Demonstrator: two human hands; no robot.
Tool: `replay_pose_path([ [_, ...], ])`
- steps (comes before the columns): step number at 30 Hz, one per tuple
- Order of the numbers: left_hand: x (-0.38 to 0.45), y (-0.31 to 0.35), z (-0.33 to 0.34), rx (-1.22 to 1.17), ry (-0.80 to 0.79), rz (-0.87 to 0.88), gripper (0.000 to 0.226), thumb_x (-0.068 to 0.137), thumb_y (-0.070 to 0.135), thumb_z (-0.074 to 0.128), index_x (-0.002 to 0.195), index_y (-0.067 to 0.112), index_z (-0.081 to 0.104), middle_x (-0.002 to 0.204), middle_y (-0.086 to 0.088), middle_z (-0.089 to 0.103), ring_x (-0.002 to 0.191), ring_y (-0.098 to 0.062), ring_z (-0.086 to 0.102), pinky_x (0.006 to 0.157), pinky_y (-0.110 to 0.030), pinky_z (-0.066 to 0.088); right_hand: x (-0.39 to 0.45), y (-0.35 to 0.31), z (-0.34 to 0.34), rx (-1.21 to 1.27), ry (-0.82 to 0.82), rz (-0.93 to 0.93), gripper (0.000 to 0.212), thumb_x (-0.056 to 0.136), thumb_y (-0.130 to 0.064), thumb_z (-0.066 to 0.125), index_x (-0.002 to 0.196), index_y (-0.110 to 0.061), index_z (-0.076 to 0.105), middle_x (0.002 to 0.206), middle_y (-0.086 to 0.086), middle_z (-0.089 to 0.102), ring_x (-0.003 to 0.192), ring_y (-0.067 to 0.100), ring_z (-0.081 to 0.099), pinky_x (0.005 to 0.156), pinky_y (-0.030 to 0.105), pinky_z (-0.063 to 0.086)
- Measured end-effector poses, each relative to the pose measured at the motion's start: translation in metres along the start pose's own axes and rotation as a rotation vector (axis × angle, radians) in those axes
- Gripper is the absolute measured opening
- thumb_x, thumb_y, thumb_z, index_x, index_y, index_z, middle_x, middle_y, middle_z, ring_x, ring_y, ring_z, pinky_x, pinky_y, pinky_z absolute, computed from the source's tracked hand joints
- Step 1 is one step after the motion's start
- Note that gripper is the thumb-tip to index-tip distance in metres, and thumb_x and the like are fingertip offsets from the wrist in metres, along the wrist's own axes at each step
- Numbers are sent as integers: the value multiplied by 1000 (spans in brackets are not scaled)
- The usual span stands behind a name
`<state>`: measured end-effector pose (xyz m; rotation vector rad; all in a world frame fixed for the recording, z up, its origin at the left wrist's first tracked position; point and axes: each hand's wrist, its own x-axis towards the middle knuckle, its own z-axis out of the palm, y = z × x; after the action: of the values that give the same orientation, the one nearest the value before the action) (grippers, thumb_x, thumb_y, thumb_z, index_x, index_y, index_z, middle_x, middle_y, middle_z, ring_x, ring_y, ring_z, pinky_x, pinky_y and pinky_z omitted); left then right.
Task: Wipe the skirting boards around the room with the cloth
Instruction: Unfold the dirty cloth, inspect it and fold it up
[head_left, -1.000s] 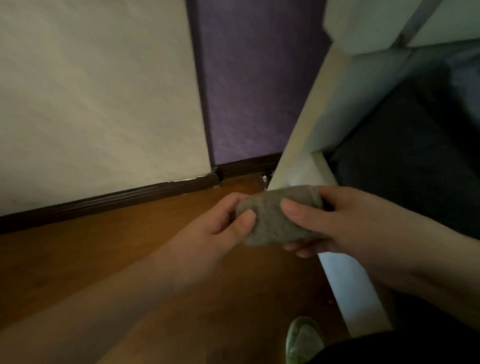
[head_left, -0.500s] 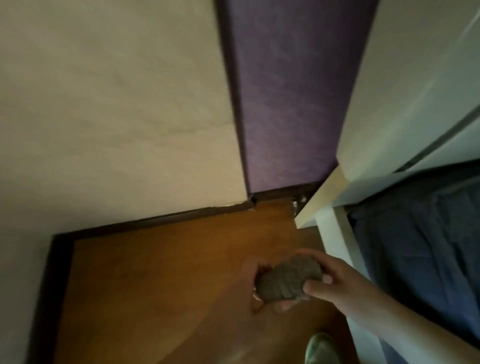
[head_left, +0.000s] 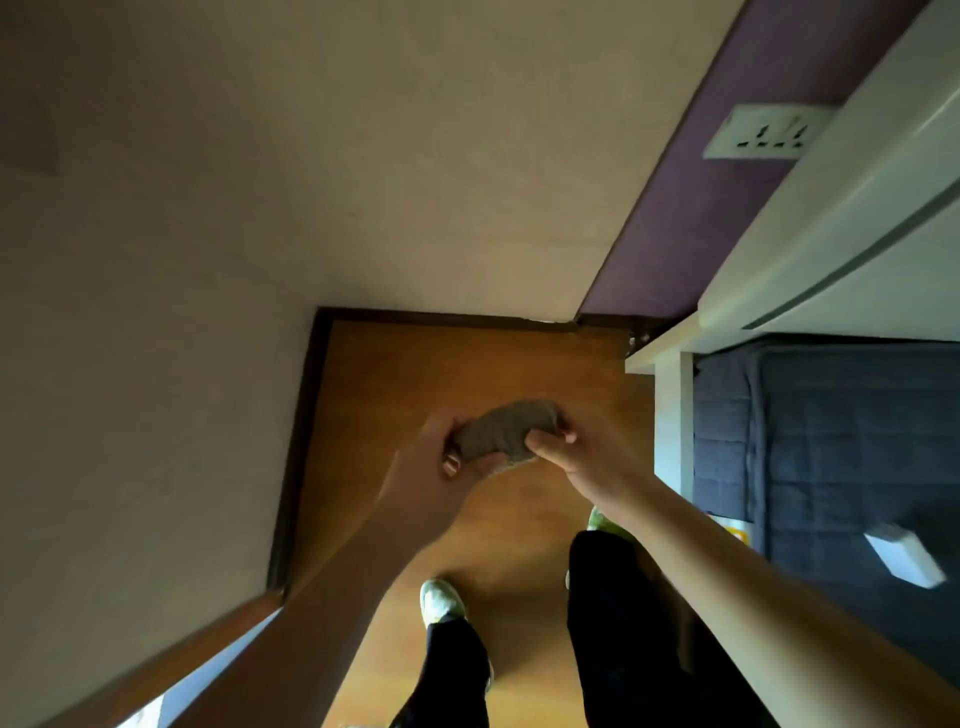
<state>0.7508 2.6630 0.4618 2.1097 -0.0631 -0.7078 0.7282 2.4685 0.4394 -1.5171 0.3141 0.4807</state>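
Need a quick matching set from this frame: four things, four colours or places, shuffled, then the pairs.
Things:
1. cloth
2. skirting board
3. wall socket
4. bedding

Descriptions:
A. dark strip where wall meets floor
B. white, on the purple wall
C. grey, gripped by the left hand and right hand
D. dark blue, quilted, on the right

Pairs: 1-C, 2-A, 3-B, 4-D
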Motion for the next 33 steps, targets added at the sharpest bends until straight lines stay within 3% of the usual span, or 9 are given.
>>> replay_pose_path([
  [2,-33,10,-23,6,43,40,33,84,23,78,91,36,48,89,6,63,80,-11,61,65,-26,50,-20,-18,21,16,-33,-6,76,61,-69,74,112,-12,66,95,3,71,95,17,67,76,24,55],
  [5,-89,22,-56,-1,88,77,34,83,26,78,91,39,47,90,14,62,84,-2,60,63,-16,50,-59,-52,55,19,-45,-9,70,62,-59,77,113,-12,65,94,-3,72,97,17,67,75,22,54],
  [8,-145,29,-83,-55,160,133,32,77,40,74,92,39,47,88,18,60,84,1,62,61,-11,48,-100,-90,91,-22,-97,-8,74,59,-72,74,110,-18,66,95,-5,73,97,12,68,76,23,55],
  [14,-226,33,-129,-115,235,194,39,74,51,68,106,37,50,95,20,64,94,-1,66,74,-12,52,-170,-151,141,-138,-180,6,43,85,-57,57,122,-35,56,104,-20,67,97,14,70,88,30,57],
  [20,-258,84,-163,-142,289,259,43,83,25,75,120,37,57,111,16,65,104,3,62,82,-9,50,-201,-203,159,12,-75,-35,38,85,-44,68,118,-26,62,116,0,66,105,16,67,93,37,56],
  [24,-259,133,-168,-424,364,200,54,73,41,74,125,33,58,113,12,68,104,-3,66,87,-19,54,-200,-241,145,266,-87,-52,36,82,-24,75,116,-17,63,119,11,65,114,24,63,101,41,51],
  [28,-246,163,-160,-576,404,100,68,62,75,77,115,34,65,112,7,73,105,-15,69,98,-45,53,-196,-274,125,351,-128,-94,31,89,-5,64,119,-10,57,122,14,60,115,27,62,103,42,50],
  [30,-243,174,-155,-602,437,98,71,61,72,77,116,28,65,109,5,74,103,-18,70,98,-49,53,-195,-283,113,303,-165,-97,35,92,-6,62,125,-15,57,125,13,60,117,25,61,104,41,49],
  [33,-243,191,-150,-558,480,151,56,67,59,75,111,26,65,106,3,73,102,-21,69,98,-52,52,-192,-289,94,190,-243,-83,43,93,-9,62,133,-22,55,128,7,62,118,20,61,107,40,46],
])
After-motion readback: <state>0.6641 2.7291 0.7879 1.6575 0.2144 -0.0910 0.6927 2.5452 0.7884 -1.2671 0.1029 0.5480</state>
